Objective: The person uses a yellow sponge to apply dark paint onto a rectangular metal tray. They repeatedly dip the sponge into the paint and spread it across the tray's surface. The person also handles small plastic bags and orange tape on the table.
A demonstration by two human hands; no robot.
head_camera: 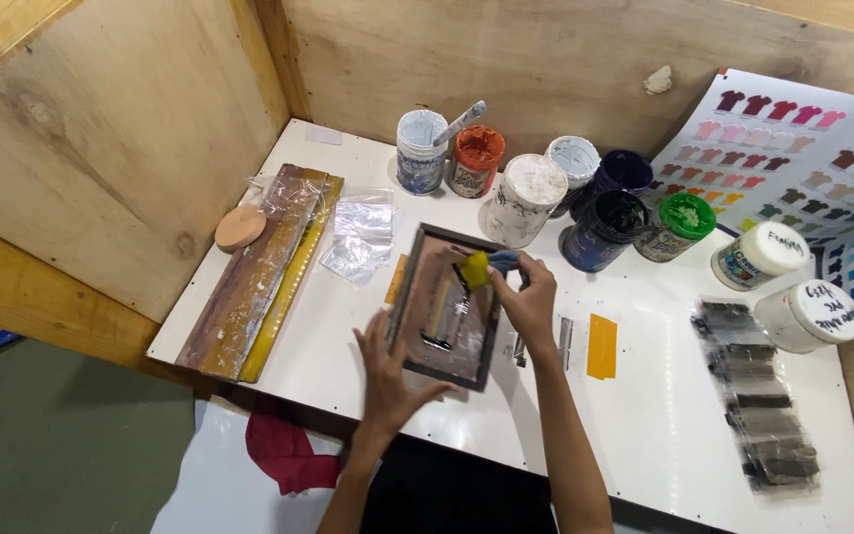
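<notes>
Plywood walls (121, 129) close in a white, paint-smudged tabletop (644, 415) on two sides — the sheets meet in a corner behind a cluster of paint jars. Near the table's middle lies a small dark-framed rectangular printing screen (444, 305), flat on the surface. The left hand (387, 381) rests with fingers spread against the frame's near-left corner, pressing it down and gripping nothing. The right hand (529, 300) is curled around a blue-handled tool with a yellow-coated tip (476, 269), holding it over the upper part of the screen's mesh.

Behind the screen stand open and lidded pots: a white jar with a stirring stick (420, 150), an orange paint jar (474, 160), a white-lidded jar (528, 200), dark blue tubs (605, 229) and a green-lidded jar (676, 225). At the left edge lie long paint-crusted wooden strips (254, 272) with a round tan disc (240, 227) beside them, and crumpled clear plastic (358, 237) nearby. To the right, a yellow tape strip (602, 346) sticks to the tabletop, with grey-black test smears (758, 396) farther along. A colour chart of small shirt shapes (793, 148) leans against the back wall — beneath the table, dark green floor (51, 445) and a crimson cloth (284, 450) show.
</notes>
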